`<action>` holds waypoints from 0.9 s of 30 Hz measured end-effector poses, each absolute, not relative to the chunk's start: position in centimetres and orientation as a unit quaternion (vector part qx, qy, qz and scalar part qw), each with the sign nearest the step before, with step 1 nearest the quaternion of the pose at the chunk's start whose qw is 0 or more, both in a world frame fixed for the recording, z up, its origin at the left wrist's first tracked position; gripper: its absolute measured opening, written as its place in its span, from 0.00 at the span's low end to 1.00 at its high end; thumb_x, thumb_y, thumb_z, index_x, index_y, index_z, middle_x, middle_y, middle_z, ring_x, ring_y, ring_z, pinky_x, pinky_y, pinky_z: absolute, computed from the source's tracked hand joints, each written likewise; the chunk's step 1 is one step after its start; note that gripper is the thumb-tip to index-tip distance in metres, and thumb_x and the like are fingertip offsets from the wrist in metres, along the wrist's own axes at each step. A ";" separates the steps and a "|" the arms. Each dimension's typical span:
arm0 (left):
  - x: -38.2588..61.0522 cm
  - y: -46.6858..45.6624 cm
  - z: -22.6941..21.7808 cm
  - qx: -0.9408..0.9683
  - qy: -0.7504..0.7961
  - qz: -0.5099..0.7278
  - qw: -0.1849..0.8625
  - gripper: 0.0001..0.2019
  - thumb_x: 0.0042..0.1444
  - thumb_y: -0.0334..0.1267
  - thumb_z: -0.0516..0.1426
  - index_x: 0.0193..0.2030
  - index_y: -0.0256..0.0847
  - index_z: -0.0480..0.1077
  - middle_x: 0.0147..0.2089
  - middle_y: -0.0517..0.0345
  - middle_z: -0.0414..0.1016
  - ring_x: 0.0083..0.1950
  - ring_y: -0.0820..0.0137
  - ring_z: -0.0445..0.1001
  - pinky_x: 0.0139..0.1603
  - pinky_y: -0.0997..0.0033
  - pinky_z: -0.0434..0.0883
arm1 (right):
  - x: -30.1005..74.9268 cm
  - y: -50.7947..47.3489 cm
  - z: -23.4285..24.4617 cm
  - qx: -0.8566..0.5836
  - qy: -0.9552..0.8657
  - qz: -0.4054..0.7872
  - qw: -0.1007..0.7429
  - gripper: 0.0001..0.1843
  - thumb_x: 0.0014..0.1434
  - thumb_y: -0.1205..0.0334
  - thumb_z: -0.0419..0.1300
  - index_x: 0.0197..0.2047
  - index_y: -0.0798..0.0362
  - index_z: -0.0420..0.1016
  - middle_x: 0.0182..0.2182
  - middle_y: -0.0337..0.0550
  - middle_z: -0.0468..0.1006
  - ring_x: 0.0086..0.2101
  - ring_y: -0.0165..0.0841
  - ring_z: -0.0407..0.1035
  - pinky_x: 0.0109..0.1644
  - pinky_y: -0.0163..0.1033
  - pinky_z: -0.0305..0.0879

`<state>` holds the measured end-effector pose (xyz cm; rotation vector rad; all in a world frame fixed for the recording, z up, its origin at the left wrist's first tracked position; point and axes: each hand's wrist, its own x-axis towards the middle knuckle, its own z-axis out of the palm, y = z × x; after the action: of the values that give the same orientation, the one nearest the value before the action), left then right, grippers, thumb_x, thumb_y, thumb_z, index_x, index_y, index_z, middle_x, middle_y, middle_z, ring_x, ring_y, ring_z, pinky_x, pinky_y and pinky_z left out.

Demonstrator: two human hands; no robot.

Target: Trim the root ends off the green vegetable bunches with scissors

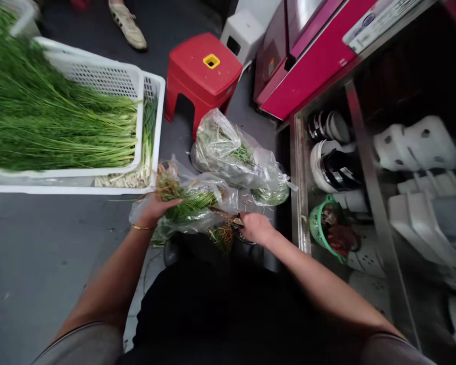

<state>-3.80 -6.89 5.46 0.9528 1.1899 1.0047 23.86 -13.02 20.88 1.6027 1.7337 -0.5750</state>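
Observation:
My left hand [154, 207], with a gold bracelet at the wrist, is closed round a bunch of thin green herbs [193, 202]. Brownish, withered ends stick up past the fingers, and the greens lie over a clear plastic bag [228, 195]. Closed in my right hand [256, 228] is a narrow dark-bladed cutting tool [222, 213]; whether it is a knife or scissors I cannot tell. Its tip points left at the greens. Below the blade hangs a clump of yellowed stalks [223, 237]. Another clear bag of greens [231, 149] lies just beyond.
White baskets [95, 63] heaped with long green herbs [79, 132] stand at left. A red stool [203, 66] is ahead, near a pink cabinet [319, 66]. At right a metal shelf [302, 203] holds bowls and a green colander [317, 223]. Another person's shoe [129, 25] shows at the top.

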 end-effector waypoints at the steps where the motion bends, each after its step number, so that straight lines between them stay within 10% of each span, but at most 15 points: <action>1: -4.6 -7.5 5.9 0.388 0.507 0.458 0.618 0.23 0.32 0.45 0.69 0.37 0.37 0.74 0.39 0.52 0.78 0.44 0.57 0.75 0.52 0.57 0.70 | 23.8 -13.2 21.0 0.623 0.671 -0.217 0.339 0.21 0.55 0.58 0.55 0.51 0.57 0.68 0.44 0.58 0.78 0.45 0.47 0.73 0.42 0.44 0.67; 14: -7.1 -9.7 15.1 0.180 0.315 0.721 0.590 0.11 0.36 0.38 0.64 0.29 0.40 0.70 0.24 0.62 0.73 0.30 0.68 0.72 0.41 0.63 0.72 | 25.5 -19.1 23.8 0.667 0.670 -0.240 0.222 0.11 0.55 0.58 0.54 0.40 0.53 0.71 0.37 0.49 0.80 0.38 0.37 0.73 0.35 0.34 0.61; 27: -3.0 -17.4 38.9 0.281 0.022 0.681 0.676 0.18 0.34 0.42 0.64 0.34 0.40 0.70 0.16 0.70 0.55 0.18 0.77 0.60 0.25 0.71 0.68 | 28.7 -30.1 39.3 0.635 0.644 -0.229 -0.360 0.12 0.53 0.54 0.61 0.32 0.51 0.64 0.24 0.34 0.67 0.25 0.28 0.62 0.31 0.33 0.60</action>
<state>-2.95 -17.39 38.95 0.6311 0.0499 1.5306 28.75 -30.08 39.30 2.6397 2.6776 -0.9528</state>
